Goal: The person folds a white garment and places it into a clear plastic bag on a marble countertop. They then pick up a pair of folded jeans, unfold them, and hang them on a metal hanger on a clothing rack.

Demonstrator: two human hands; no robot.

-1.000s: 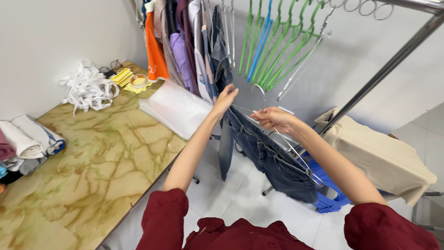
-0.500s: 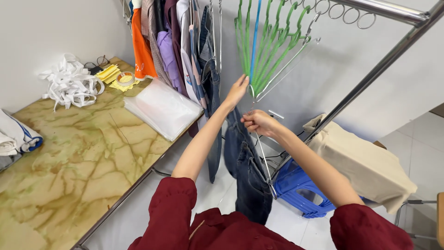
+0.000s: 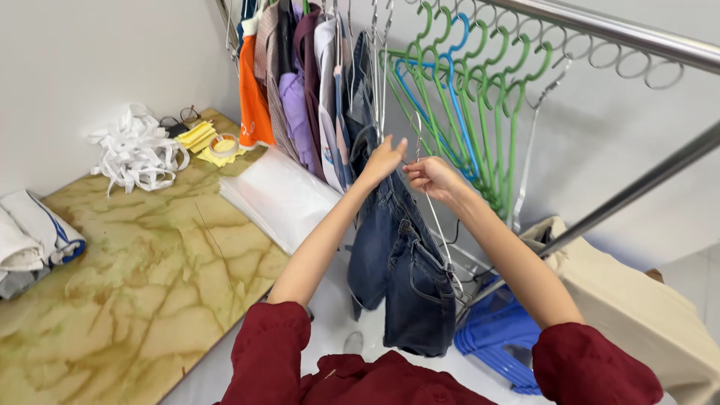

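My left hand (image 3: 381,161) rests its fingers on the waistband of dark blue denim jeans (image 3: 405,262) that hang from a thin metal wire hanger (image 3: 429,206). My right hand (image 3: 429,175) pinches that hanger near its neck, just right of my left hand. The jeans dangle below both hands, beside the clothes hung on the rail (image 3: 600,30). Both sleeves are dark red.
Shirts in orange, purple and white (image 3: 300,97) hang at the rail's left; several empty green and blue hangers (image 3: 480,112) hang to the right. A marbled table (image 3: 135,270) holds a clear plastic bag stack (image 3: 281,199), white straps (image 3: 135,154), yellow items and folded cloth (image 3: 30,236). Blue hangers (image 3: 499,341) lie below.
Both hands have risen with the hanger and jeans toward the rail. The jeans have swung from spread across to hanging straight down.
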